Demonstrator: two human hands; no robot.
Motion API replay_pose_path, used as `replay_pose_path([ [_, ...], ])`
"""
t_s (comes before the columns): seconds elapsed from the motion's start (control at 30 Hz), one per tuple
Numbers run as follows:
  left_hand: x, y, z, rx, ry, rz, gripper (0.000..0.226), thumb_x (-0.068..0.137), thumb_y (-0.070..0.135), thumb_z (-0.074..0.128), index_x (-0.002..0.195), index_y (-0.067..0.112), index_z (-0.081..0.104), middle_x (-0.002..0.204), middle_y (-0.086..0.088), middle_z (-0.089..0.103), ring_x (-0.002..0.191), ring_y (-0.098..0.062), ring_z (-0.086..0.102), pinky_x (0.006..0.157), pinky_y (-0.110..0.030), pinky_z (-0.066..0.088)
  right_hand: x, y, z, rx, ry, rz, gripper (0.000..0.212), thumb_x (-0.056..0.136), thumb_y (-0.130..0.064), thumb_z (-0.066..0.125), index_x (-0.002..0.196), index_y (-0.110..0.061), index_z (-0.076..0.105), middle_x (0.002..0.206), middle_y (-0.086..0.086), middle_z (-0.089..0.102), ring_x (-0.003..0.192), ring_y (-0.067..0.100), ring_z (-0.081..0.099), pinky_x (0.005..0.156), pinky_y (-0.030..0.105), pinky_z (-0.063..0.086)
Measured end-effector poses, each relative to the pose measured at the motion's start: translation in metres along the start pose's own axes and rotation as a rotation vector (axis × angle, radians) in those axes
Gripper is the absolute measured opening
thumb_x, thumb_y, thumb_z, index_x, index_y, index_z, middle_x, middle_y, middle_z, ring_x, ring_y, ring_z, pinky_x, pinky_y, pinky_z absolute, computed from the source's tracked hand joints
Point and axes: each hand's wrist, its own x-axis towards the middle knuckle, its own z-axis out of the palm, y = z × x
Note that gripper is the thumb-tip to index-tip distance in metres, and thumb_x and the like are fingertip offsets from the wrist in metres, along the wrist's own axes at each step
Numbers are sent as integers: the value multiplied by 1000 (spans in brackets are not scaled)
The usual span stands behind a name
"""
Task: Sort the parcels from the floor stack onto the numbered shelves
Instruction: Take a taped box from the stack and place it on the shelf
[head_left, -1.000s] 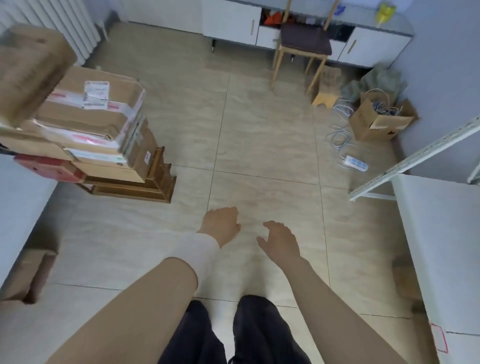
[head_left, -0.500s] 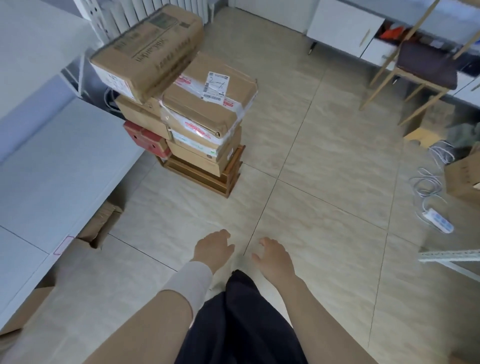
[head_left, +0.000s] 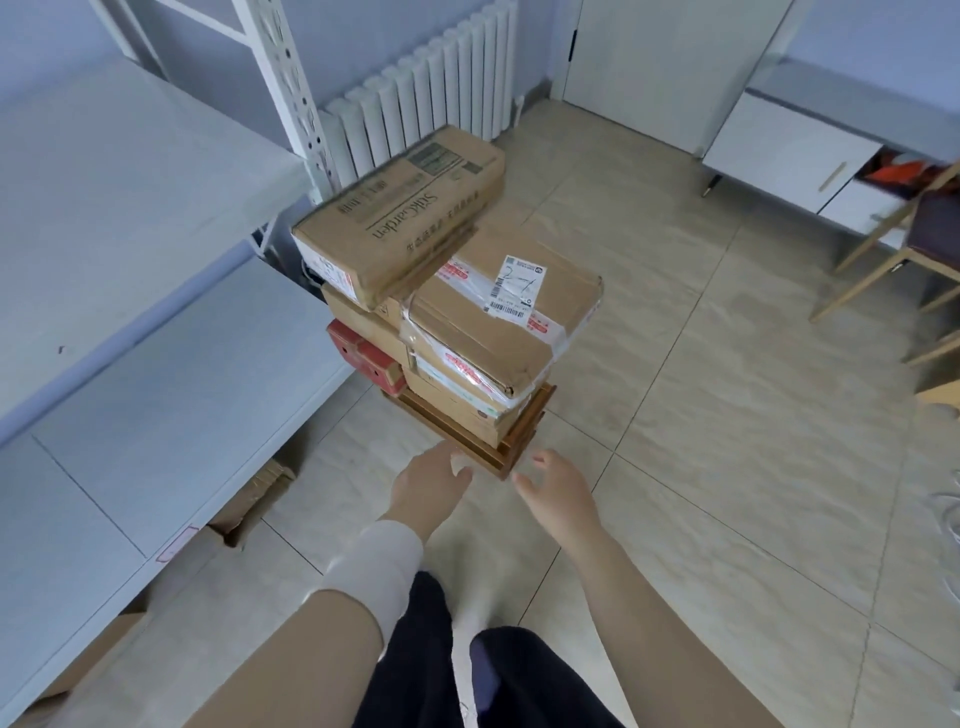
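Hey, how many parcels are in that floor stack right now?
5 visible: long box on top, taped labelled box right of it, plain box under the long one, red box below that, bottom box under the taped one. Others may be hidden.

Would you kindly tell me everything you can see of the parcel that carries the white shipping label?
The parcel is a flat brown cardboard box. Its top is creased and dented, and it is bound with clear tape printed in red. A white label with a barcode and handwritten strokes sits on top. The parcel lies flat, topmost on the right, upon another taped box. The long printed box overlaps its far left edge.
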Motion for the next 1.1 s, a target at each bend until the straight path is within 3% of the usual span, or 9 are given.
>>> replay_pose_path([
  [0.27,101,5,-75,-106,19,56,38,95,30,47,133,22,47,131,-2,56,118,-22,53,98,-32,42,79,-60,-10,248,200,113,42,92,-27,56,131,-11,48,133,3,54,120,20,50,90,24,37],
  [0.5,178,16,-118,-64,-24,128,39,96,31,48,132,17,45,132,-1,53,116,-22,53,90,-28,40,123,-77,-15,501,375,307,56,90,-35,58,138,-13,39,141,3,47,129,19,45,103,34,37],
  [0.67,224,29,-124,-137,-46,110,48,95,27,51,140,15,38,143,-2,45,130,-21,44,104,-33,36,155,-64,-17,658,380,469,66,91,-41,55,145,-13,29,145,8,41,131,25,41,105,39,36],
  [0.8,256,39,-125,-172,15,80,47,94,31,52,138,21,40,141,0,45,118,-27,53,96,-49,48,185,-54,-19,765,337,548,70,92,-43,53,148,-14,23,148,9,37,135,27,38,106,39,32],
  [0.9,276,44,-124,-246,117,81,40,93,25,54,132,20,47,135,1,52,122,-20,51,104,-41,43,205,-48,-21,825,312,578,71,92,-42,53,149,-15,20,149,8,36,136,25,36,107,38,30],
  [1.1,306,49,-117,-187,56,53,47,94,26,52,139,17,41,142,-3,47,131,-20,43,110,-34,31,232,-41,-16,914,289,619,73,92,-43,53,150,-20,16,144,7,41,131,23,42,109,40,35],
])
